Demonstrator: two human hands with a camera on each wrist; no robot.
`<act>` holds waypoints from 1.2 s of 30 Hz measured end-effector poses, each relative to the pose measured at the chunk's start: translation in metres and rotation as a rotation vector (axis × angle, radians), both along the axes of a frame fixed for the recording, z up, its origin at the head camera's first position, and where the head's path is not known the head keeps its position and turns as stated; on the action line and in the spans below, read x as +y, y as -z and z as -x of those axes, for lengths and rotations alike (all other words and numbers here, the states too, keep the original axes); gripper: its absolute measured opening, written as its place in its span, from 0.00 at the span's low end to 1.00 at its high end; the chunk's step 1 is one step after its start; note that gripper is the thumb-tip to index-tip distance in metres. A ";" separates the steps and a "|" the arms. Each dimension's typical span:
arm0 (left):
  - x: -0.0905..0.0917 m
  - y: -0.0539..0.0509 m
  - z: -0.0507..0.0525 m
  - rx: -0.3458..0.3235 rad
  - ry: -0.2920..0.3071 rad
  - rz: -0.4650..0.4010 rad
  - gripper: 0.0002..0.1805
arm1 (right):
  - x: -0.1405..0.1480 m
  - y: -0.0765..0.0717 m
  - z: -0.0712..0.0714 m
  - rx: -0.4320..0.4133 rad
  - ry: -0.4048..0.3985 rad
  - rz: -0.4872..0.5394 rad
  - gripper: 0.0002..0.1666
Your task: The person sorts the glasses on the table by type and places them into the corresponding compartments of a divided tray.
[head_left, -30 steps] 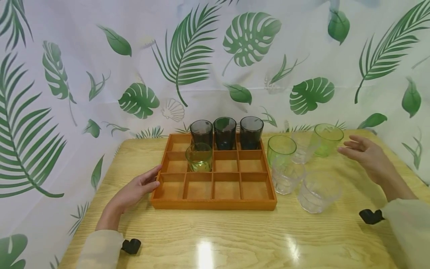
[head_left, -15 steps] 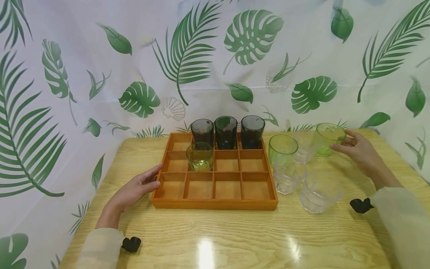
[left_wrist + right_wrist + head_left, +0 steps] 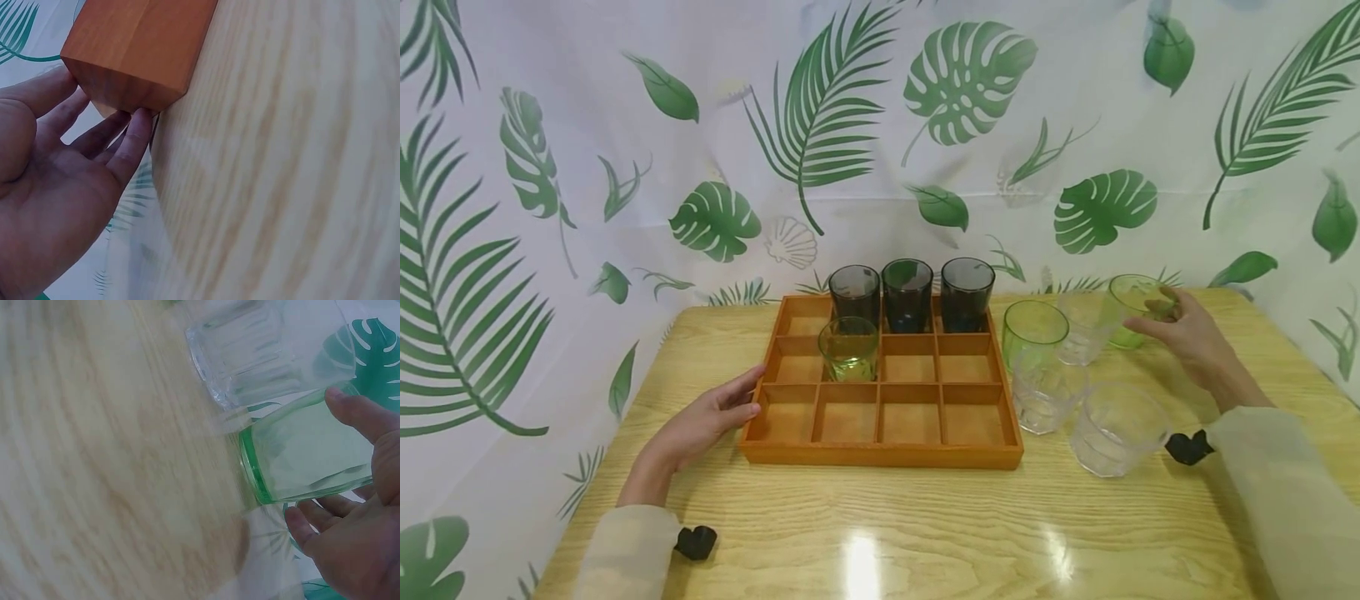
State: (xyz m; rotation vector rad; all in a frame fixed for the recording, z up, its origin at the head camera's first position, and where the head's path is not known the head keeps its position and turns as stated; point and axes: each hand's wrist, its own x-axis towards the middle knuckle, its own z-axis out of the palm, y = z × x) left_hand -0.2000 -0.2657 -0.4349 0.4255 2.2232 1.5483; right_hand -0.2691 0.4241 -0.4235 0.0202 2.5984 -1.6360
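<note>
At the back right, my right hand (image 3: 1191,337) is around a green glass (image 3: 1123,312), thumb on one side and fingers on the other. In the right wrist view the green glass (image 3: 306,450) stands beside a clear glass (image 3: 269,356). My left hand (image 3: 707,425) rests its fingertips against the left side of a wooden compartment tray (image 3: 880,456); the left wrist view shows them at the tray's corner (image 3: 131,81). Dark glasses (image 3: 907,296) stand in the tray's back row, and another green glass (image 3: 848,350) sits in its middle row.
Right of the tray stand a green glass (image 3: 1034,325) and clear glasses, one (image 3: 1116,433) nearest the front. Another clear glass (image 3: 1078,329) is close to the right hand's glass. A leaf-patterned cloth (image 3: 850,167) hangs behind the wooden table (image 3: 865,525).
My right hand has moved left to the back green glass and closed its thumb and fingers around it. The left hand stays at the tray.
</note>
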 end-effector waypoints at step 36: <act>0.000 0.001 0.001 0.002 -0.004 0.010 0.38 | 0.002 -0.015 -0.052 0.138 0.099 -0.107 0.55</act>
